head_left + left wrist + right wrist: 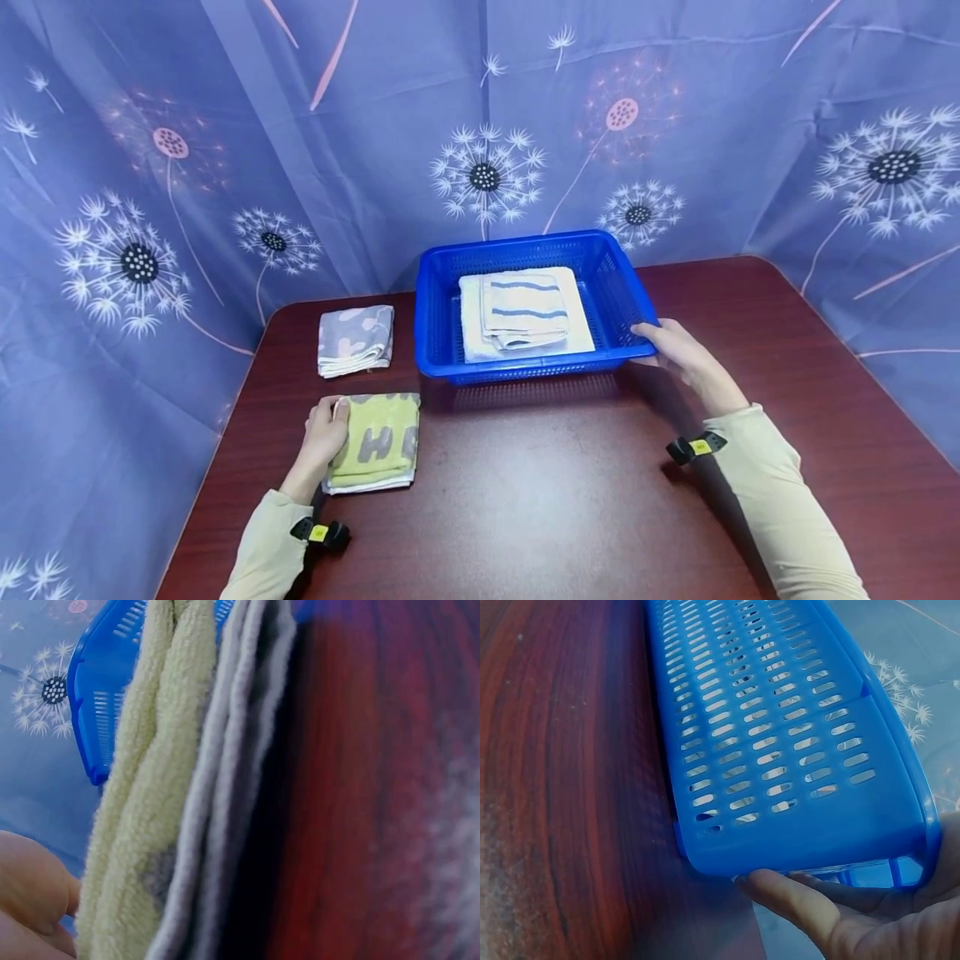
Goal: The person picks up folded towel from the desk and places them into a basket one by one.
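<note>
My left hand (326,431) grips the left edge of a folded yellow towel (372,442) with grey letters, its thumb on top. In the left wrist view, the towel's layered yellow and grey-white folds (161,772) fill the middle, and only part of the hand (34,896) shows. A blue perforated basket (423,312) stands at the back of the table. My right hand (675,354) holds its front right corner, thumb over the rim and the other fingers mostly hidden below. Inside the basket lies a striped white towel (528,307) on top of a larger white towel (472,317).
A folded grey-and-white towel (356,337) lies on the table left of the basket, behind the yellow one. The dark red wooden table (517,492) meets a blue dandelion-print curtain (360,167) at its back and sides.
</note>
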A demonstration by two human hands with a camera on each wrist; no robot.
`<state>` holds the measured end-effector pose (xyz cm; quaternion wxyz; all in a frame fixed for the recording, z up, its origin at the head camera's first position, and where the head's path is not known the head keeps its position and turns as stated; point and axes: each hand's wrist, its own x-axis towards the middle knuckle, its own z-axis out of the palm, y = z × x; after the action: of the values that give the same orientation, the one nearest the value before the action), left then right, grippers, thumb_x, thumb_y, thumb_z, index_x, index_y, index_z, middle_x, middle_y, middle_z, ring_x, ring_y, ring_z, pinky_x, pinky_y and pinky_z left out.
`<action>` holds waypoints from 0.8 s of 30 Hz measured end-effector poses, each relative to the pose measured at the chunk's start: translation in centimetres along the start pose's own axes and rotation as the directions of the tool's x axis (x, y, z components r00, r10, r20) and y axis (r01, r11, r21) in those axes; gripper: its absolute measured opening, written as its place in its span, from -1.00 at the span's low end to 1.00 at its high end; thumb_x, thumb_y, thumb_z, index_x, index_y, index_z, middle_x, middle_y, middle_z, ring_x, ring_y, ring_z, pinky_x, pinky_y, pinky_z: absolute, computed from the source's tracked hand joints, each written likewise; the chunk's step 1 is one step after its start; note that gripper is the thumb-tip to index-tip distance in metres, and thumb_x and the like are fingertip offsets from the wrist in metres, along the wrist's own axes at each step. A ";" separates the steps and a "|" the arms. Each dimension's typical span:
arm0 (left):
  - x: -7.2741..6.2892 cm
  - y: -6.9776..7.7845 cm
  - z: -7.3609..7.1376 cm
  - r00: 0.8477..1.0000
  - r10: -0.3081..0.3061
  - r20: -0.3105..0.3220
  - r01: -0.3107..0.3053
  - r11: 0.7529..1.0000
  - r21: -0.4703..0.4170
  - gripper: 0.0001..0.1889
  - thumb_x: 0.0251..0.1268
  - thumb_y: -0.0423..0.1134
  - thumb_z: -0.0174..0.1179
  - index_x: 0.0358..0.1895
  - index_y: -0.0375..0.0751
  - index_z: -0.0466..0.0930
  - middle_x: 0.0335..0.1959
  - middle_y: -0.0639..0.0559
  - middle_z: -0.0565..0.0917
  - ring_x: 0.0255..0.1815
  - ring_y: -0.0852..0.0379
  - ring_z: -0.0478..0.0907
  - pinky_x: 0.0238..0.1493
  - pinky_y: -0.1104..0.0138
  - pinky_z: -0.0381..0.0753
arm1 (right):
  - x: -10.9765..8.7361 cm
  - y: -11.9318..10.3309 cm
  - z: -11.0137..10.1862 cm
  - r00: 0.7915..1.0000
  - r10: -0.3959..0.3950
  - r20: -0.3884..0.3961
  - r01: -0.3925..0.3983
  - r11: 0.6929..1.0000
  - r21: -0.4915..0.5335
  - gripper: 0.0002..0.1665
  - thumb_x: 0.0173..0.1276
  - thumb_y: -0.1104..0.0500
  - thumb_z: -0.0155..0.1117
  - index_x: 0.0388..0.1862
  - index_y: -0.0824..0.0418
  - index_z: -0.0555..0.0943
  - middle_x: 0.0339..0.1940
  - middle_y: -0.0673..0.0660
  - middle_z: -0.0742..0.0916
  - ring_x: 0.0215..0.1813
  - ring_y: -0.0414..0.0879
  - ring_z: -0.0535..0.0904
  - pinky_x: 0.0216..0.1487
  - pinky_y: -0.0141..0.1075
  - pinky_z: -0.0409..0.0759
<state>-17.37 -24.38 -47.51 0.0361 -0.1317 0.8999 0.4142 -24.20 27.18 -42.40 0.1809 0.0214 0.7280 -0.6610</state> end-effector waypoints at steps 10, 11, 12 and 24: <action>-0.2 -0.4 1.0 0.998 0.040 -0.041 -0.040 0.999 -0.014 -0.58 0.50 -0.26 -0.20 0.25 -0.51 0.26 0.18 -0.50 0.31 0.22 -0.38 0.18 0.29 -0.14 0.17 | -0.1 0.0 0.2 1.000 0.023 0.010 -0.023 1.000 -0.001 -0.26 0.56 0.15 -0.22 0.43 0.64 -0.15 0.35 0.63 0.25 -0.21 -0.35 0.64 -0.06 -0.38 0.65; -0.2 -0.4 1.1 0.998 0.045 -0.045 -0.046 0.999 -0.016 -0.58 0.50 -0.26 -0.19 0.25 -0.51 0.26 0.18 -0.51 0.32 0.22 -0.38 0.19 0.29 -0.14 0.17 | -0.1 -0.1 0.2 1.000 0.025 0.007 -0.025 1.000 -0.005 -0.26 0.56 0.15 -0.22 0.44 0.64 -0.14 0.36 0.63 0.25 -0.21 -0.35 0.64 -0.04 -0.37 0.65; -0.2 -0.5 1.1 0.998 0.048 -0.048 -0.049 0.999 -0.017 -0.58 0.50 -0.26 -0.18 0.25 -0.51 0.26 0.18 -0.51 0.32 0.22 -0.38 0.19 0.29 -0.14 0.18 | -0.1 -0.1 0.2 1.000 0.026 0.005 -0.026 1.000 -0.008 -0.26 0.56 0.14 -0.22 0.44 0.63 -0.14 0.36 0.63 0.25 -0.21 -0.35 0.64 -0.02 -0.36 0.65; -0.5 -0.4 1.1 0.996 0.076 -0.051 -0.078 0.996 -0.047 -0.64 0.49 -0.32 -0.13 0.25 -0.37 0.35 0.23 -0.45 0.35 0.28 -0.38 0.21 0.31 -0.14 0.16 | 0.1 0.1 0.0 1.000 0.024 0.019 -0.023 0.999 -0.040 -0.26 0.57 0.12 -0.24 0.45 0.62 -0.15 0.38 0.64 0.22 -0.19 -0.35 0.63 0.12 -0.21 0.58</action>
<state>-16.79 -23.65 -48.42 -0.0051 -0.1079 0.8944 0.4339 -24.24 27.14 -42.57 0.1962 0.0198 0.7387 -0.6445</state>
